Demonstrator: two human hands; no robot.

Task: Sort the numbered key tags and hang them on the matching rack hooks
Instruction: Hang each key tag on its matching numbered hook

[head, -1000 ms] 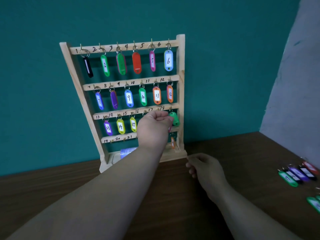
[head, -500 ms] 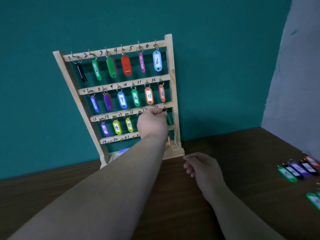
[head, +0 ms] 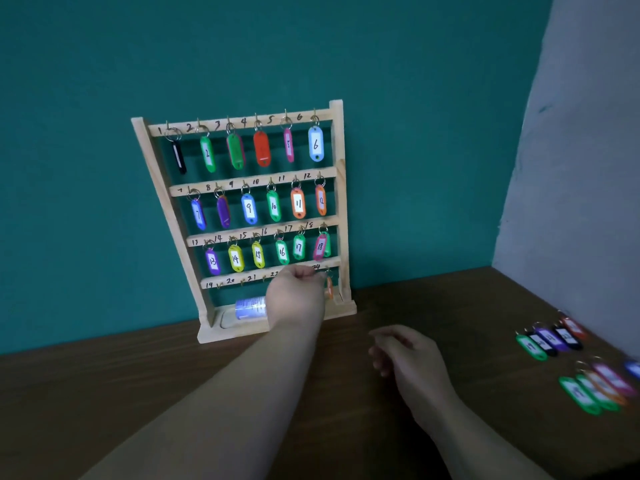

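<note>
Left hand [head: 298, 292] curls at the rack's [head: 337, 140] bottom rail, center frame; any hold is unclear. Right hand [head: 408, 358] hovers, loosely curled.

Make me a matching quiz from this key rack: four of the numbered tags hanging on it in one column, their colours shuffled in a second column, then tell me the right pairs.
Column one:
1. tag 6
2. tag 11
3. tag 14
4. tag 13

Column two:
A. yellow
B. purple
C. light blue
D. orange

Pairs: 1-C, 2-D, 3-A, 4-B.
</note>
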